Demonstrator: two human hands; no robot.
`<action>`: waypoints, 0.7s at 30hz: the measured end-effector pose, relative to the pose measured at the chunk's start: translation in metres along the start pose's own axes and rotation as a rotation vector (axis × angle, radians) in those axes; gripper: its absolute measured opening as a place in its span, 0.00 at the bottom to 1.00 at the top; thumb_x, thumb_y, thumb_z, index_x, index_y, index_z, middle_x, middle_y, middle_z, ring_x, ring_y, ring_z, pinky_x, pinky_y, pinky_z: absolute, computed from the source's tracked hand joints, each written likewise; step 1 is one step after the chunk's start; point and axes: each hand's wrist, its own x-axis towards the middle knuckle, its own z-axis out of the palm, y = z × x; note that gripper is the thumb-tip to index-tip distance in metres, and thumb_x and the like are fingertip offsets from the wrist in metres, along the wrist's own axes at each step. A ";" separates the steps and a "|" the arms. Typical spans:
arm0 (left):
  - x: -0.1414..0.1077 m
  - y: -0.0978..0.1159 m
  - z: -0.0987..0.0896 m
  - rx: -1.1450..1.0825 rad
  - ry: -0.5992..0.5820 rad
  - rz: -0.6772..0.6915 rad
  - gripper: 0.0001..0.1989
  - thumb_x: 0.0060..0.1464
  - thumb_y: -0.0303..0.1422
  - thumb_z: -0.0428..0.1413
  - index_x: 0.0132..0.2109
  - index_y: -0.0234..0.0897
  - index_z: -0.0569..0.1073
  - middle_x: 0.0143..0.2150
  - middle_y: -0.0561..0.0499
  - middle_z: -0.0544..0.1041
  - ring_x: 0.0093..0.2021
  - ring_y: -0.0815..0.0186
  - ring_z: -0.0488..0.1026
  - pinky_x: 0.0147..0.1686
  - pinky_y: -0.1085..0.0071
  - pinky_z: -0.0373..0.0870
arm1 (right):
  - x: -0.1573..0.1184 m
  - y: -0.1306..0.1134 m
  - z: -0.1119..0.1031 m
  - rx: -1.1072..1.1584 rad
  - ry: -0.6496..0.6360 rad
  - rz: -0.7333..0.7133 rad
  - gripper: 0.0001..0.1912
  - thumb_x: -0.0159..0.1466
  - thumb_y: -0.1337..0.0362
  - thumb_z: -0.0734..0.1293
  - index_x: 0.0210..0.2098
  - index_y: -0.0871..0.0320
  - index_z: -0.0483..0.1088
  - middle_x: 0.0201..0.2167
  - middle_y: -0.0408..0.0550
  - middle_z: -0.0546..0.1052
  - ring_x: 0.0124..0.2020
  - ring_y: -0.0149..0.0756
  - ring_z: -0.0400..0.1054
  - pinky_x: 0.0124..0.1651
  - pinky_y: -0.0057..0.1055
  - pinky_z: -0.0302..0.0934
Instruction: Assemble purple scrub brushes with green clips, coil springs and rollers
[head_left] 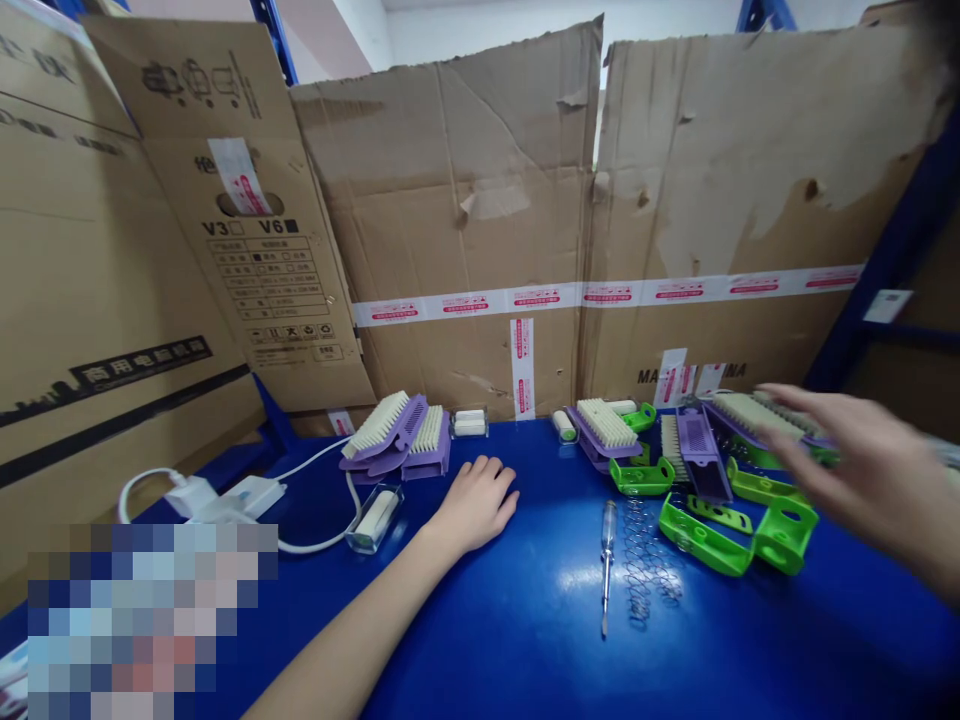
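My left hand [478,503] lies palm down on the blue tabletop, its fingers stretched forward and nothing visible in them. To its left are purple brush heads with cream bristles [390,432] and a small clear case with a white insert [375,520]. My right hand [855,440], smeared by motion, is over the right side with its fingers apart. It partly hides another bristled brush head [750,412]; whether it touches this one I cannot tell. Near it are bright green plastic housings [705,538], a purple holder [701,455] and a green slotted plate [718,513].
A screwdriver with a clear handle [607,530] lies beside several coil springs [637,575]. Another brush head [606,425] and a clear case [471,422] are farther back. A white cable with an adapter [240,498] lies left. Cardboard sheets [450,220] wall the back.
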 end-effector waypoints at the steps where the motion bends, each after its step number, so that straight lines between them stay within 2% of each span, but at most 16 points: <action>1: 0.000 0.000 0.000 -0.001 0.000 -0.001 0.15 0.60 0.36 0.42 0.47 0.36 0.69 0.43 0.44 0.70 0.44 0.58 0.65 0.43 0.61 0.63 | 0.004 -0.021 0.008 0.107 -0.063 -0.086 0.21 0.65 0.54 0.57 0.52 0.58 0.63 0.43 0.58 0.73 0.43 0.44 0.66 0.45 0.40 0.59; 6: 0.000 0.000 -0.002 -0.005 -0.001 -0.002 0.14 0.60 0.36 0.42 0.47 0.37 0.68 0.43 0.44 0.70 0.45 0.58 0.65 0.43 0.61 0.63 | 0.004 -0.134 0.040 0.241 -0.434 -0.298 0.17 0.64 0.59 0.57 0.50 0.57 0.66 0.42 0.55 0.72 0.44 0.43 0.64 0.45 0.39 0.56; 9: 0.000 0.000 -0.002 -0.012 -0.024 -0.004 0.13 0.59 0.35 0.45 0.46 0.37 0.68 0.44 0.44 0.70 0.45 0.57 0.64 0.43 0.61 0.63 | 0.009 -0.173 0.060 0.260 -0.589 -0.380 0.14 0.63 0.60 0.58 0.46 0.57 0.68 0.40 0.54 0.71 0.42 0.42 0.63 0.42 0.37 0.54; 11: 0.001 -0.001 -0.001 -0.014 -0.047 -0.011 0.11 0.56 0.32 0.47 0.44 0.36 0.68 0.43 0.45 0.70 0.45 0.57 0.64 0.43 0.61 0.63 | 0.017 -0.185 0.075 0.242 -0.611 -0.386 0.12 0.63 0.61 0.58 0.41 0.59 0.69 0.39 0.54 0.71 0.41 0.42 0.63 0.41 0.36 0.54; 14: 0.002 -0.003 0.002 -0.020 -0.037 -0.043 0.09 0.53 0.29 0.49 0.42 0.35 0.68 0.42 0.44 0.70 0.43 0.57 0.65 0.41 0.61 0.63 | 0.029 -0.188 0.096 0.208 -0.601 -0.344 0.12 0.64 0.62 0.56 0.36 0.60 0.69 0.37 0.54 0.71 0.41 0.42 0.63 0.41 0.36 0.54; 17: 0.009 -0.004 0.005 -0.012 -0.013 -0.039 0.07 0.53 0.28 0.47 0.38 0.34 0.69 0.38 0.45 0.71 0.41 0.57 0.66 0.39 0.62 0.63 | 0.032 -0.181 0.112 0.188 -0.601 -0.276 0.12 0.63 0.62 0.57 0.34 0.60 0.69 0.37 0.53 0.72 0.41 0.42 0.64 0.41 0.35 0.54; 21: 0.030 -0.004 0.007 0.066 -0.003 0.040 0.07 0.53 0.28 0.47 0.37 0.34 0.69 0.36 0.44 0.72 0.40 0.57 0.66 0.41 0.61 0.61 | 0.028 -0.168 0.125 0.201 -0.623 -0.242 0.13 0.65 0.61 0.56 0.35 0.60 0.69 0.36 0.52 0.72 0.40 0.40 0.65 0.41 0.33 0.55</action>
